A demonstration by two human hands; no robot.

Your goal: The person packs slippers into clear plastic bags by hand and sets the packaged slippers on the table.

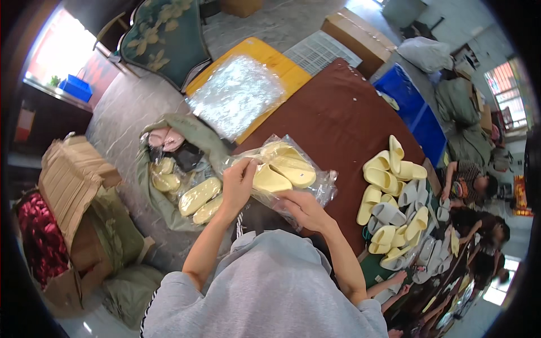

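1. A clear plastic bag (282,169) holding a pair of pale yellow slippers (284,169) is held just above the near left edge of the brown table (338,118). The slippers lie side by side, long axes running from lower left to upper right in the view, and the bag's loose end trails right.
2. The left hand (238,183) rises from a bare forearm that comes up from the lower edge, wrist bent slightly, at the bag's left end. Its fingers (246,168) are closed in a pinch on the plastic there.
3. The right hand (304,208) sits lower, palm turned toward the bag, beneath its near edge. Its fingers are curled shut on the plastic; how firmly, I cannot tell.
4. A heap of loose yellow and grey slippers (397,208) lies on the table's right side, well apart from the bag.
5. On the floor to the left, an open green sack (186,169) holds more bagged slippers.
6. A stack of clear bags (234,96) rests on a yellow board (284,67) beyond.
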